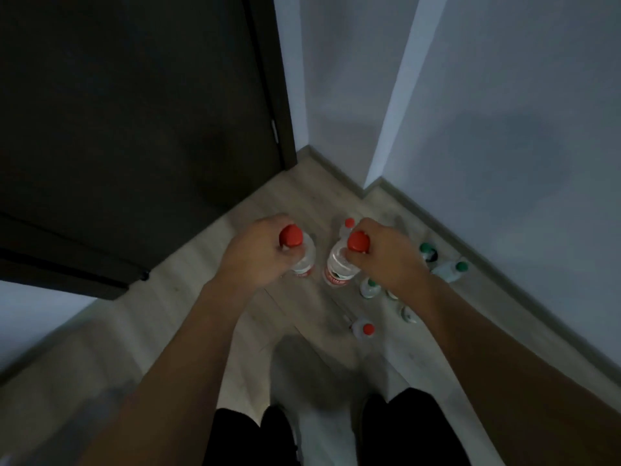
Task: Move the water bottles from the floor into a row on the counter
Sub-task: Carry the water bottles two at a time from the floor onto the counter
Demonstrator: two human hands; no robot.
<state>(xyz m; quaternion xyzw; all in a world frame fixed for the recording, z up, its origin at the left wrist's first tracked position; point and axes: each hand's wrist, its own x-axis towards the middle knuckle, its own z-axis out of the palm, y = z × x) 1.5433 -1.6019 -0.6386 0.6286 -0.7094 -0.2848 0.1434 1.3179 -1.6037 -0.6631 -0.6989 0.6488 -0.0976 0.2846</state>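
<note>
A red-capped water bottle point(302, 260) was gripped by the left hand point(252, 253); another point(339, 267) by the right hand point(383, 253), fingers curled round each neck; red-and-white labels were unreadable.

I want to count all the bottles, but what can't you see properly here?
Head view:
- Counter: not in frame.
- Green-capped bottles: partly hidden behind the right hand and forearm, so no sure count.
- Far red-capped bottle: mostly behind that hand.
- Labels on the held bottles: too blurred to read.
- Left hand: covers its fingers.
</note>
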